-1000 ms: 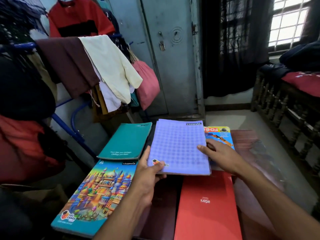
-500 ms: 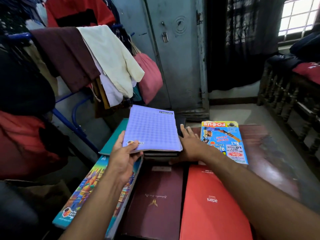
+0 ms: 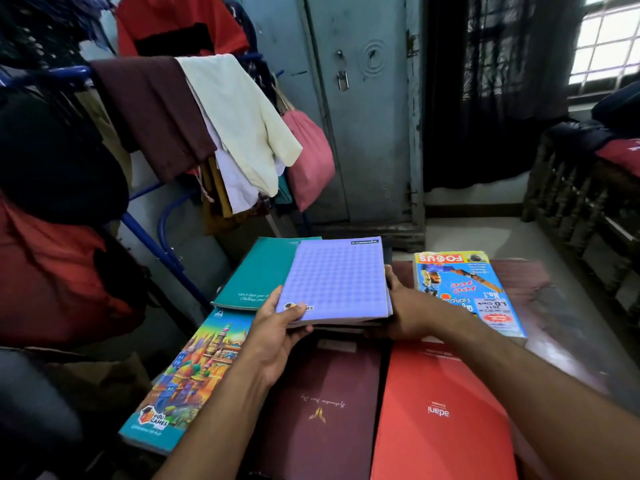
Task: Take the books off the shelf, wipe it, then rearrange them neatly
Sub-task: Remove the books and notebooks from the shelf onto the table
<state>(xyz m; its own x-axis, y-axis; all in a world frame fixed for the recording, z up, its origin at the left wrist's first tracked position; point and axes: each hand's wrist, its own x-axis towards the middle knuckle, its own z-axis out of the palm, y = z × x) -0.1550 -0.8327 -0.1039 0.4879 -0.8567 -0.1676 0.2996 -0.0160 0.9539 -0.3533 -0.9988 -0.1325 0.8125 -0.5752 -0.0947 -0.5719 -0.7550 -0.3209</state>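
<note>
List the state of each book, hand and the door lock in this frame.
Purple notebook: lifted, tilted, held.
Left hand: grips its near-left corner.
Right hand: at its right edge, fingers hidden.
Green notebook: flat, closed.
Magazine: flat, closed.
Red book: flat, closed.
Padlock: hanging on door.

1. I'm holding a lilac notebook (image 3: 337, 278) patterned with small squares.
2. A teal notebook (image 3: 258, 277) is lying beside it.
3. A maroon diary (image 3: 325, 410) and an orange-red folder (image 3: 440, 410) are sitting nearest me.
</note>
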